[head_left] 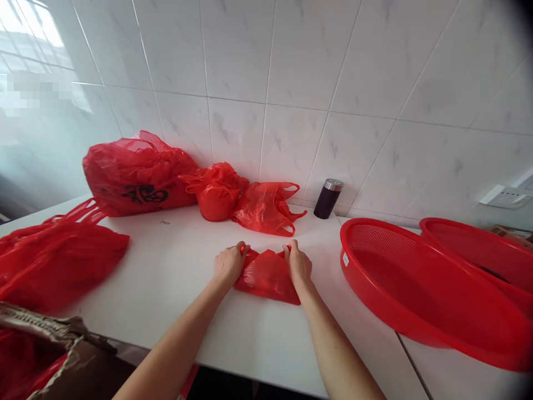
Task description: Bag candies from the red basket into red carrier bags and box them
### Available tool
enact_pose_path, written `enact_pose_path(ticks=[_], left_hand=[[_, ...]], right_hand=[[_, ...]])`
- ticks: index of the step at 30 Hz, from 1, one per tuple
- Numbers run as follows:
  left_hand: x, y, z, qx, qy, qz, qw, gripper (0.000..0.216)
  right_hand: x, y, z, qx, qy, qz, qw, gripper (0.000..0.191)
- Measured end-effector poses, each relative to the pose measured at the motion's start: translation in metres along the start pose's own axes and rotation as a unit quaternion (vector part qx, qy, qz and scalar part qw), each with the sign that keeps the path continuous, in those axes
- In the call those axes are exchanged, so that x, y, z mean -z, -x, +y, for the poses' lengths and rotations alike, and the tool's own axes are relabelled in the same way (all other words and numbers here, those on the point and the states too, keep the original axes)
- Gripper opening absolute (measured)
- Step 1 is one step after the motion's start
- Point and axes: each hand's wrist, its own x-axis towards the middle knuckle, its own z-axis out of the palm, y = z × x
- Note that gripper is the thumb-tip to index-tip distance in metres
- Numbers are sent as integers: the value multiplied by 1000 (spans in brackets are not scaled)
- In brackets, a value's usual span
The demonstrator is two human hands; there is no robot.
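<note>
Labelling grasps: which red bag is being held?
The small red bag at centre, its top gripped by the left hand and right hand; neither touches the other red bags, behind it or farther left.

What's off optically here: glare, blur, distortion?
Head view: bright patch at upper left washed out, pixelated block just below it; head view: shiny glints on the held red bag; head view: large red bag at the left edge looks soft; head view: nearer red basket appears stretched toward the right edge, likely wide-angle distortion; upper-right corner darkened.
</note>
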Motion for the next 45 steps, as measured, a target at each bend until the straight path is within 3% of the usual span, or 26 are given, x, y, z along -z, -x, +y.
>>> enact_pose_path(ticks=[8, 15, 18, 21, 23, 26, 30, 33, 36, 39, 45], left_hand=[[-7, -11, 3, -4, -20, -11, 1000, 41], [5, -4, 9, -16, 54, -39, 998, 41], [11, 4, 11, -56, 126, -78, 987, 34], [16, 9, 8, -91, 191, -117, 970, 36], [16, 11, 1, -96, 216, -120, 964, 34], [14, 14, -15, -88, 236, -96, 963, 32], [12, 21, -29, -91, 248, -78, 961, 52], [16, 28, -26, -157, 236, -90, 955, 65], [23, 33, -14, -215, 257, -118, 935, 49], [28, 37, -1, -169, 301, -110, 932, 34], [34, 41, 15, -111, 267, 7, 957, 36]], right_hand=[[-8, -1, 1, 7, -19, -1, 1000, 25], [12, 11, 9, 21, -130, -21, 991, 25], [23, 16, 17, 66, -225, -104, 967, 28], [29, 19, 25, 101, -327, -221, 913, 30], [31, 18, 30, 108, -336, -244, 903, 23], [29, 15, 35, 108, -322, -217, 915, 17], [26, 10, 37, 108, -326, -156, 926, 16], [26, 9, 35, 101, -364, -144, 914, 21], [29, 12, 30, 90, -396, -152, 901, 25], [31, 16, 23, 94, -431, -164, 882, 27], [25, 21, 1, 80, -496, -94, 859, 26]])
